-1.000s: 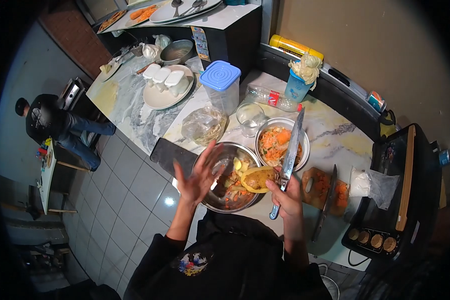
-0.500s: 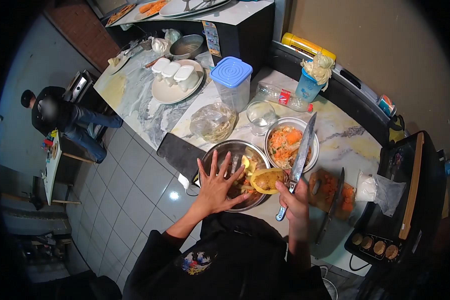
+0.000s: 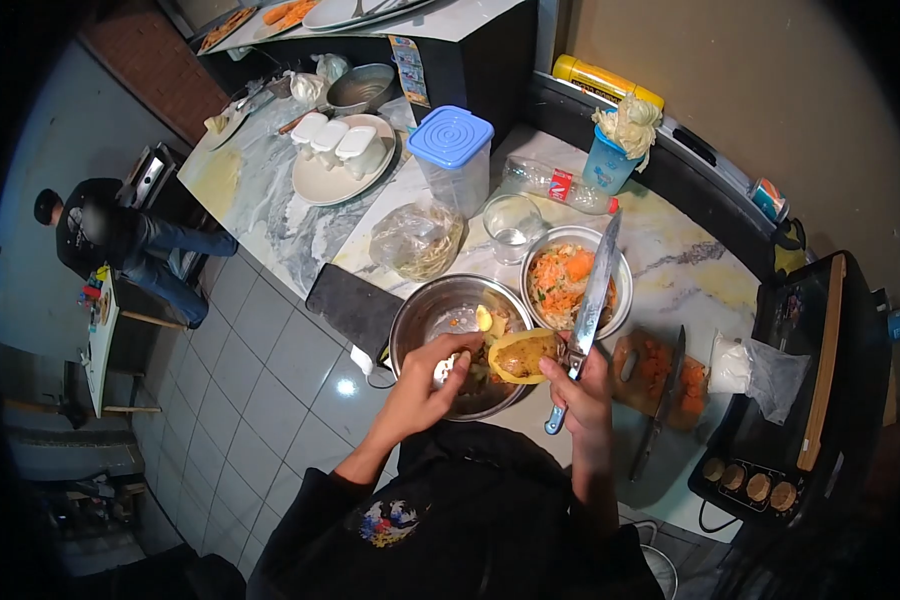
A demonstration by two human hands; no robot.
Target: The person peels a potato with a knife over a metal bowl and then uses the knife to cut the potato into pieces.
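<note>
My right hand (image 3: 582,395) is clenched around the blue handle of a knife (image 3: 592,292), whose long blade points up and away from me across the rim of a bowl of shredded salad (image 3: 570,282). The half-peeled potato (image 3: 522,353), a strip of yellow peel curling round it, sits against my right fingertips just left of the blade, over the near edge of the steel bowl (image 3: 438,308). My left hand (image 3: 420,390) reaches into that bowl with its fingers curled down right beside the potato. I cannot tell whether they grasp anything. Beyond the bowls stand a glass (image 3: 510,220) and a tub with a blue lid (image 3: 452,150). A clear bottle (image 3: 555,185) lies on its side there, and the writing on its red label is too small to read. A leaflet (image 3: 407,68) stuck to the dark cabinet is also illegible. To my right a second knife (image 3: 660,400) lies across a cutting board (image 3: 642,368) with carrot pieces on it. The colourful emblem (image 3: 385,522) on my black top shows no readable words.
</note>
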